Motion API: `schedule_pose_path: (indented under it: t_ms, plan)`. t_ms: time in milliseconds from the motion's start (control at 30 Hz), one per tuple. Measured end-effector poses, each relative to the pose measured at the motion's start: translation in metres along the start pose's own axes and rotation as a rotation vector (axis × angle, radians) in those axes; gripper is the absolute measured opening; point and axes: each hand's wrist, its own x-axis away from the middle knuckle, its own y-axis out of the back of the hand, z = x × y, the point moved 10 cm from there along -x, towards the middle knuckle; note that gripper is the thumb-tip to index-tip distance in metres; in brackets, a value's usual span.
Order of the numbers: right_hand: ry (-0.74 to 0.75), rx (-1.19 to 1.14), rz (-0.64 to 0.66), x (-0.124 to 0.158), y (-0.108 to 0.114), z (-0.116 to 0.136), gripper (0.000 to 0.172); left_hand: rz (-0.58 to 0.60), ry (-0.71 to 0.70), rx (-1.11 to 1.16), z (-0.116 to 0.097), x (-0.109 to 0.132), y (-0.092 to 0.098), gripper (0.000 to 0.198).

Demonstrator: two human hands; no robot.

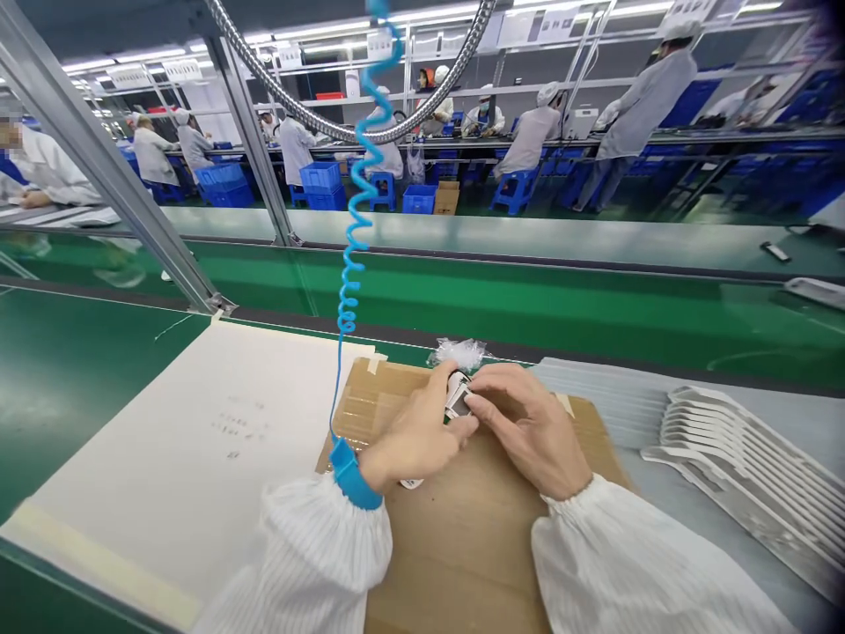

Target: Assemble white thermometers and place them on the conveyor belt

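My left hand [422, 431], with a blue wrist strap [353, 475] at its wrist, closes its thumb and fingers round a small white part with a dark rectangular area [459, 398]. From the other side, the fingertips of my right hand [532, 423] pinch the same part. Its kind cannot be made out, since the fingers cover much of it. Both hands are above a brown cardboard sheet [462, 546]. Beneath my left wrist, the edge of another white piece [412, 483] shows on the cardboard. Crumpled clear plastic [459, 353] lies just beyond my fingers.
White plastic frames [739, 467] lie stacked at right on pale foam sheeting [634, 396]. A white paper sheet [165, 431] covers the left side. A coiled blue cord [360, 211] hangs down to the strap. Beyond the green conveyor edge [462, 295], co-workers sit and stand.
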Motion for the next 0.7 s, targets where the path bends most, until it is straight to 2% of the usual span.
schedule_pose_path:
  t_ms: [100,167,267,333,367,433,500,600,633,700]
  plan:
    - [0.149,0.236,-0.009,0.002,0.000,0.017,0.010,-0.032,-0.045,-0.199,-0.013,0.005,0.009,0.082]
    - [0.241,0.400,-0.020,0.004,-0.002,0.027,0.013,0.012,-0.069,-0.275,-0.021,0.006,0.007,0.077]
    - [0.327,0.526,-0.063,0.007,-0.004,0.039,0.019,0.069,-0.050,-0.346,-0.022,0.003,0.005,0.047]
    - [0.326,0.470,-0.064,0.008,-0.006,0.039,0.022,-0.019,-0.019,-0.359,-0.020,-0.003,0.017,0.017]
    - [0.308,0.409,-0.052,0.008,-0.006,0.037,0.023,-0.108,0.010,-0.350,-0.018,-0.006,0.027,0.011]
    - [0.243,0.259,-0.034,0.007,-0.004,0.029,0.022,-0.278,0.085,-0.268,-0.012,-0.008,0.049,0.015]
    - [0.123,0.154,-0.071,0.002,0.004,0.011,0.019,-0.365,0.168,-0.072,-0.003,-0.007,0.061,0.012]
    - [-0.100,0.145,-0.212,-0.012,0.021,-0.022,0.016,-0.365,0.210,0.216,0.001,-0.006,0.061,0.013]
    - [-0.155,0.197,-0.218,-0.020,0.021,-0.031,0.015,-0.352,0.199,0.273,-0.001,-0.006,0.059,0.012]
    - [-0.225,0.365,-0.130,-0.040,0.009,-0.044,0.013,-0.308,0.156,0.337,-0.006,-0.007,0.052,0.012]
